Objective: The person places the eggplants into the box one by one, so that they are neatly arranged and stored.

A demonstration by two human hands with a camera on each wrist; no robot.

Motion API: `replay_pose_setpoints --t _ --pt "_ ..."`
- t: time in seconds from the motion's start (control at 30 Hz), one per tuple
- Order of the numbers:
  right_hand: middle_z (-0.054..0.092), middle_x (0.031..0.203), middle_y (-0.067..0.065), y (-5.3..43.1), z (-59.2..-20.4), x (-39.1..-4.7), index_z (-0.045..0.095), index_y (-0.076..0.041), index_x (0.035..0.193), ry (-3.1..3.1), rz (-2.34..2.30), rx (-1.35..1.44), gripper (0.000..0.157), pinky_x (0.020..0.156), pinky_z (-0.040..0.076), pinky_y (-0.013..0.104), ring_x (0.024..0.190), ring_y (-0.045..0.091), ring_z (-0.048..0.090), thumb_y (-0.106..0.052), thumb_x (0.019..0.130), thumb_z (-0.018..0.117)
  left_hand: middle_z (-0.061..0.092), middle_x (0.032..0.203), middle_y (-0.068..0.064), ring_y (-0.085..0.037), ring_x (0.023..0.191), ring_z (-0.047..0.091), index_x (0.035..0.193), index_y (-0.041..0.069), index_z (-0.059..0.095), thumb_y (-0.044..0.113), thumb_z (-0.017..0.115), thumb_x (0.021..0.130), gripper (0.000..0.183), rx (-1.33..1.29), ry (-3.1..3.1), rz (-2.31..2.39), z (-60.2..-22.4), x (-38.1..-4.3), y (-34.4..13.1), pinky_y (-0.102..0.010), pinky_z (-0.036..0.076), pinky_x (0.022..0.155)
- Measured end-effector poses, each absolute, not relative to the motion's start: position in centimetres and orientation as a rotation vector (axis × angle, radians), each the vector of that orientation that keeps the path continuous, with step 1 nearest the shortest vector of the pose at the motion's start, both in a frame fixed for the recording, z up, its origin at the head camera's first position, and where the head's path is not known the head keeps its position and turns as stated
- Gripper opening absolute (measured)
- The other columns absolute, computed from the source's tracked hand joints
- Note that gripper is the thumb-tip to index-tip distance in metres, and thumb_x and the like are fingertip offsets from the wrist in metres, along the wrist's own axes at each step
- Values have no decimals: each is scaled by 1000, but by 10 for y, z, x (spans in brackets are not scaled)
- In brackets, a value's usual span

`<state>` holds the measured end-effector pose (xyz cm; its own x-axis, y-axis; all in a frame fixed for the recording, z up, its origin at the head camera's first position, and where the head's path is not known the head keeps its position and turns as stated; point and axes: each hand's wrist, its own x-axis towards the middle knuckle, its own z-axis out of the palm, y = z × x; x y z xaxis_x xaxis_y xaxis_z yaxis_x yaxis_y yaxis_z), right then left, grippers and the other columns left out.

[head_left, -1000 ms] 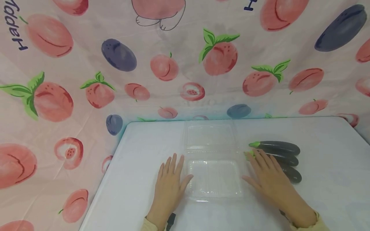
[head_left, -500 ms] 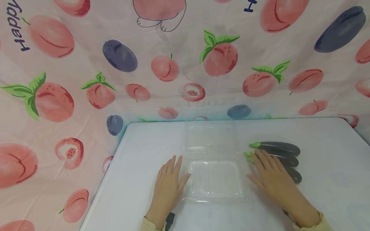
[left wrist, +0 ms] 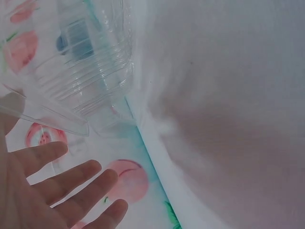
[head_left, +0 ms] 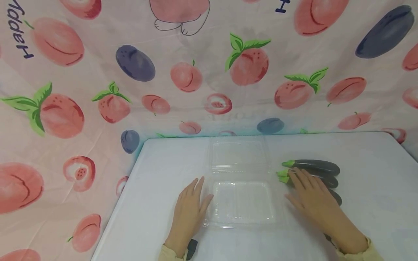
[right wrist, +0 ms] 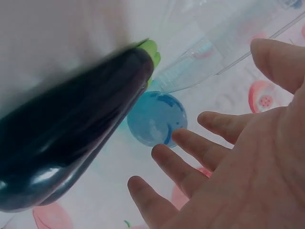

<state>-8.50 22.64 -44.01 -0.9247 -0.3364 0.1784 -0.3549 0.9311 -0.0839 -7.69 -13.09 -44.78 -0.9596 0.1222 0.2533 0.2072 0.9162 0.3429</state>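
A clear plastic clamshell box (head_left: pixel 243 203) lies unfolded on the white table, its lid (head_left: pixel 238 156) flat behind the tray part. My left hand (head_left: pixel 189 212) is at the box's left side, fingers extended, thumb close to the rim. In the left wrist view the box (left wrist: pixel 95 62) rises beyond the spread fingers of that hand (left wrist: pixel 62 186). Several dark eggplants (head_left: pixel 316 167) with green stems lie to the right of the box. Over the nearer ones hovers my right hand (head_left: pixel 313 203), hiding part of them. The right wrist view has an eggplant (right wrist: pixel 76 119) beside the spread fingers (right wrist: pixel 181 167), with nothing in the palm.
A pink cloth (head_left: pixel 215 65) printed with peaches and dark fruit hangs behind the table and along its left side. The white table top (head_left: pixel 156 174) runs back to that cloth. A dark strap (head_left: pixel 192 249) shows at the left wrist.
My right hand has shifted a little to the right, uncovering more of the green stems. My left hand has eased slightly left, away from the box. The box and eggplants stay put.
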Motion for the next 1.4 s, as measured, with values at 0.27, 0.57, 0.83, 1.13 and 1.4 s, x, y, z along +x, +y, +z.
replay_pose_setpoints --t 0.27,0.57,0.83,1.13,1.4 --pt "44 143 31 236 -444 -89 40 8 142 -2839 158 567 69 109 37 63 131 47 42 -34 94 67 55 140 -14 -32 129 54 146 9 46 45 53 101 59 -217 -2844 -598 -452 -80 -131 -49 46 108" --pt "47 137 34 243 -448 -91 41 11 140 -2841 137 560 71 106 39 63 127 49 45 -26 88 73 56 139 -14 -33 127 56 146 10 46 46 51 101 58 -167 -2860 -715 -453 -83 -132 -49 49 104" --pt "52 129 34 248 -449 -93 44 13 135 -2830 130 547 70 101 43 64 119 50 49 -22 84 76 58 138 -11 -30 127 57 146 13 47 47 51 101 56 -123 -2859 -806 -452 -83 -132 -47 50 104" --pt "53 123 34 252 -452 -95 47 13 131 -2829 139 524 67 96 46 64 115 50 50 -22 83 77 60 134 -5 -24 121 61 145 17 48 44 54 101 52 -72 -2860 -922 -452 -84 -132 -47 52 101" --pt "55 115 33 254 -453 -97 50 12 126 -2782 135 541 64 84 50 62 107 49 53 -19 78 80 62 132 -4 -24 120 61 145 17 47 40 54 102 50 -56 -2856 -1038 -454 -85 -133 -47 53 100"
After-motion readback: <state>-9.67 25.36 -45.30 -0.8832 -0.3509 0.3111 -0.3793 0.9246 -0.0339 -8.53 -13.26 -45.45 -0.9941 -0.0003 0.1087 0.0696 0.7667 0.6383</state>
